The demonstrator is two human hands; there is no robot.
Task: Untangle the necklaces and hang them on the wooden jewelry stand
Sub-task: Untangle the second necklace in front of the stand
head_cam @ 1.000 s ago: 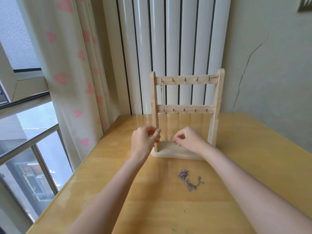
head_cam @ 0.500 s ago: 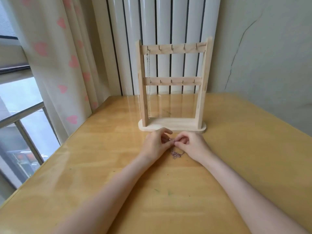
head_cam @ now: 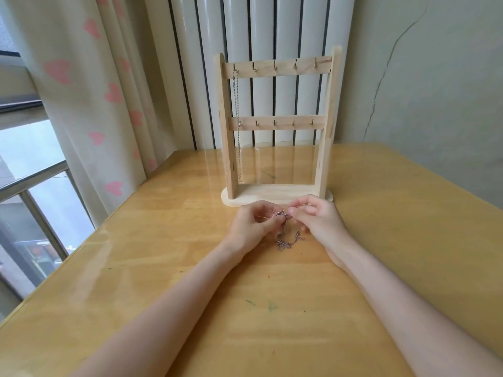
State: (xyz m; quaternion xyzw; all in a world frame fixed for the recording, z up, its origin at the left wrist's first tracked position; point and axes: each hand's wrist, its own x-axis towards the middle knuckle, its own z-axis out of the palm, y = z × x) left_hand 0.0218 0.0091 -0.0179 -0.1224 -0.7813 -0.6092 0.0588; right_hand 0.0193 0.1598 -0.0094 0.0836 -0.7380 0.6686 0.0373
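The table (head_cam: 136, 268) is yellow-tan wood with a glossy finish; a few small green and dark marks show on its near middle. It stands in a room corner. To the left is a window (head_cam: 30, 186) with metal rails, partly covered by a pale curtain (head_cam: 89, 104) printed with pink hearts. Behind the table stands a white ribbed radiator (head_cam: 261, 36). The right wall (head_cam: 435, 91) is grey-green and carries a long thin crack.

The wooden stand (head_cam: 277, 126) sits upright at the far middle of the table, with 2 crossbars, each with 5 small hooks. 1 silver chain (head_cam: 237, 126) hangs straight from the leftmost hook of the top bar, ending just above the base.

The tangled necklaces (head_cam: 285, 238) are just in front of the stand's base, partly lifted, the lower part on the table. The left hand (head_cam: 250, 227) and right hand (head_cam: 318, 221) both have curled fingers pinching the upper part of the tangle between them.
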